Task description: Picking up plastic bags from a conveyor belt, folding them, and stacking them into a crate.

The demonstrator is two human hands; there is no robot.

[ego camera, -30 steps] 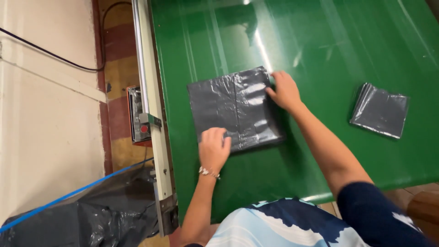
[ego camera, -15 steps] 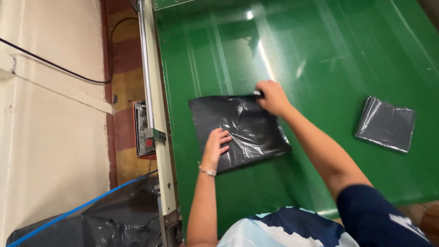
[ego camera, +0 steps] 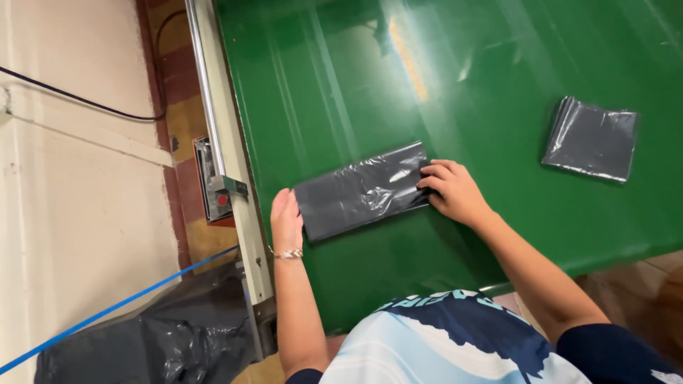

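1. Head view, risks: the folded dark grey plastic bag point(ego camera: 363, 190) lies as a long strip on the glossy green bench point(ego camera: 320, 85), near its left edge. The film looks slick, and I reckon the fold could spring open or the strip could skate sideways if either hand eased off, since nothing else pins it.
2. Head view, left hand point(ego camera: 286, 220): it stands on edge at the strip's 9 o'clock end, fingers straight and together, flat against the bag's short side. It grips nothing; it is spread flat, only butting the film. The forearm runs up from 6 o'clock, a thin bracelet point(ego camera: 288, 253) at the wrist.
3. Head view, right hand point(ego camera: 454, 192): at the strip's 3 o'clock end, fingers curled and pressing on the bag's edge, palm down. Whether it pinches the film or merely presses, I cannot tell.
4. Head view, surroundings: a stack of folded grey bags point(ego camera: 592, 139) lies well apart at 2 o'clock. A metal side rail point(ego camera: 217, 121) borders the bench's left edge.
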